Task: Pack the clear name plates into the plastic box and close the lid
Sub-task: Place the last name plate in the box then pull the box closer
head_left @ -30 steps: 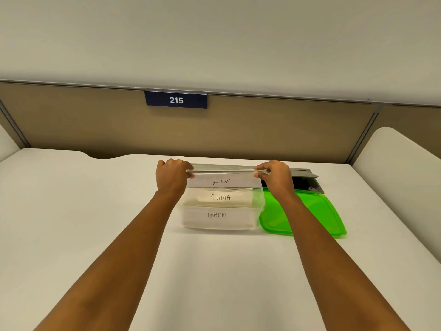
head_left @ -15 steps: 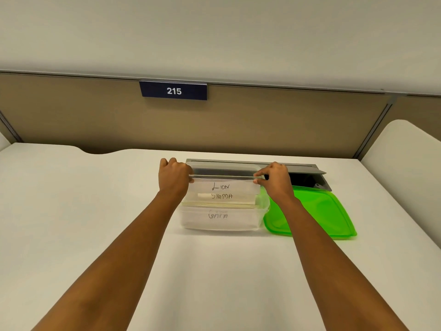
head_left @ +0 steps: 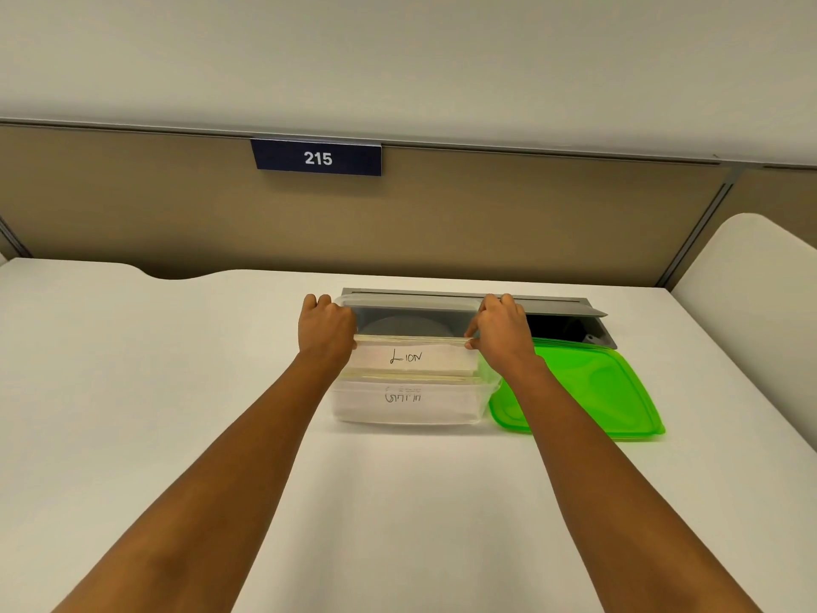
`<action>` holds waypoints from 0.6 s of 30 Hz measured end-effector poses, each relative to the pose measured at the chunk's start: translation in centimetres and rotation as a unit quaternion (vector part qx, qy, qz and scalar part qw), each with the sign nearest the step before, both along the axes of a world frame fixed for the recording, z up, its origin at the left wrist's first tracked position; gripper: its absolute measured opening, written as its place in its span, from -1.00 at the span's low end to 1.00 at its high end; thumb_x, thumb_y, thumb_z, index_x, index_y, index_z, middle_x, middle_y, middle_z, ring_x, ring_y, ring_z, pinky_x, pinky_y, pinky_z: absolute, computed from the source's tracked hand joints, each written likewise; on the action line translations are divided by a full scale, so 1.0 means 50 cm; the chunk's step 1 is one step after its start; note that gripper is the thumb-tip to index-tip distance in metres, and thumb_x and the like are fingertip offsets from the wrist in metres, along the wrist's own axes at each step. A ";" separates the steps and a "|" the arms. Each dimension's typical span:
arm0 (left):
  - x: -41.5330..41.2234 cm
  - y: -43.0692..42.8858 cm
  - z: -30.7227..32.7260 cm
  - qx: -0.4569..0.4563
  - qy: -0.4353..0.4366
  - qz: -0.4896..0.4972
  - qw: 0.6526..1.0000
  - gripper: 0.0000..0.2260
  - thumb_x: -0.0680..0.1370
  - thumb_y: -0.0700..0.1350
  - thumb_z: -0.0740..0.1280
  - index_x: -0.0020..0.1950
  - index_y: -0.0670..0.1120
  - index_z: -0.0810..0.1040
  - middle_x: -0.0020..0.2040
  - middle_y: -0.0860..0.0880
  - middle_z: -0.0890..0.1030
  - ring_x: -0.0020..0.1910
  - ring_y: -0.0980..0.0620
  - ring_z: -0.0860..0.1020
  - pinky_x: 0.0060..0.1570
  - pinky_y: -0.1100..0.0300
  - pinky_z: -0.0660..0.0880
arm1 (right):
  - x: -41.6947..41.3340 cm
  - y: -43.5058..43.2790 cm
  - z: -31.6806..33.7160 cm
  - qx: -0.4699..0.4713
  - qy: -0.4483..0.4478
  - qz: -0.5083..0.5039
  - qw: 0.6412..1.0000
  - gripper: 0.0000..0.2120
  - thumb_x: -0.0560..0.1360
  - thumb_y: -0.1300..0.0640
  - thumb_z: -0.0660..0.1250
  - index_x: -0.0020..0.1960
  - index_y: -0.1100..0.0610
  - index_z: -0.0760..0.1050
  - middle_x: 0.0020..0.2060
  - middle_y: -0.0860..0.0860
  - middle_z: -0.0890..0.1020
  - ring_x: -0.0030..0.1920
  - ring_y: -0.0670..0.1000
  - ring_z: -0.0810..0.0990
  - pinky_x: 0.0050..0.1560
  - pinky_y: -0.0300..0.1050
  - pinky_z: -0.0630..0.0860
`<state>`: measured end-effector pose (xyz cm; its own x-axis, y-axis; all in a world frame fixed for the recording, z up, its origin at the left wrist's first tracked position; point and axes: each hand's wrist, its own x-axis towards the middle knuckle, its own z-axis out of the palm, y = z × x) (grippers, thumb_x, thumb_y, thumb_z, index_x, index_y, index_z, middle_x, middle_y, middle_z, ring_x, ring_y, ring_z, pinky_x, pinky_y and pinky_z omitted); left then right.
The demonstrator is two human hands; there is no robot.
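Head view: both hands (head_left: 326, 329) (head_left: 502, 331) pinch flat clear "LION" plate (head_left: 413, 357) inside translucent rectangular box (head_left: 411, 413).

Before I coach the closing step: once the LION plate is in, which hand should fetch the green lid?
Right. The green lid lies right of the plastic box, beside the right hand. The left hand would probably have to cross over.

2 bare forearms are seen, uncovered from elbow to wrist. The left hand (head_left: 326, 331) and the right hand (head_left: 504, 334) are ungloved, without rings.
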<state>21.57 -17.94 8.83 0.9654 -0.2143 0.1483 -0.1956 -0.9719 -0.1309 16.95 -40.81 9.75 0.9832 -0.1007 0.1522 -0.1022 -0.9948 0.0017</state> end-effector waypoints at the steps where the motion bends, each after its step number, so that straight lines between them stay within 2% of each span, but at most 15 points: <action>1: 0.001 -0.002 -0.002 0.005 -0.001 -0.002 1.000 -0.67 0.52 0.05 0.35 0.23 -0.06 0.59 0.19 -0.10 0.61 0.21 -0.06 0.49 0.30 0.12 0.28 | 0.001 0.001 -0.001 -0.015 0.004 0.003 1.000 -0.70 0.47 -0.01 0.37 0.15 0.07 0.63 0.15 0.07 0.52 0.23 0.11 0.38 0.22 -0.06 0.36; 10: -0.010 -0.004 0.001 0.042 -0.015 -0.015 0.999 -0.69 0.56 0.01 0.31 0.26 -0.07 0.54 0.19 -0.10 0.61 0.20 -0.05 0.51 0.31 0.12 0.27 | -0.005 0.003 -0.002 -0.095 0.013 0.015 0.995 -0.69 0.51 -0.03 0.32 0.22 0.03 0.58 0.19 0.05 0.55 0.26 0.11 0.40 0.25 -0.05 0.33; 15: -0.022 -0.005 0.007 -0.003 -0.033 -0.038 0.999 -0.75 0.60 -0.07 0.26 0.23 -0.09 0.56 0.13 -0.10 0.65 0.08 -0.06 0.59 0.25 0.16 0.31 | -0.016 0.011 -0.001 -0.103 -0.020 0.030 0.994 -0.73 0.55 0.07 0.29 0.23 0.00 0.55 0.18 0.01 0.59 0.23 0.10 0.42 0.22 -0.04 0.30; 18: -0.034 -0.009 0.007 -0.019 -0.015 -0.054 0.998 -0.73 0.61 -0.01 0.21 0.20 -0.07 0.58 0.10 -0.10 0.67 0.04 -0.06 0.61 0.23 0.16 0.32 | -0.022 0.016 -0.003 -0.120 -0.027 0.035 0.992 -0.76 0.56 0.11 0.26 0.18 -0.04 0.57 0.10 -0.02 0.65 0.21 0.10 0.41 0.20 -0.03 0.27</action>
<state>19.89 -18.42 9.19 0.9322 -0.3101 0.1866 -0.2957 -0.9499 -0.1016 15.88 -40.00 9.61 0.9764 0.0126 0.2158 -0.0395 -0.9711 0.2353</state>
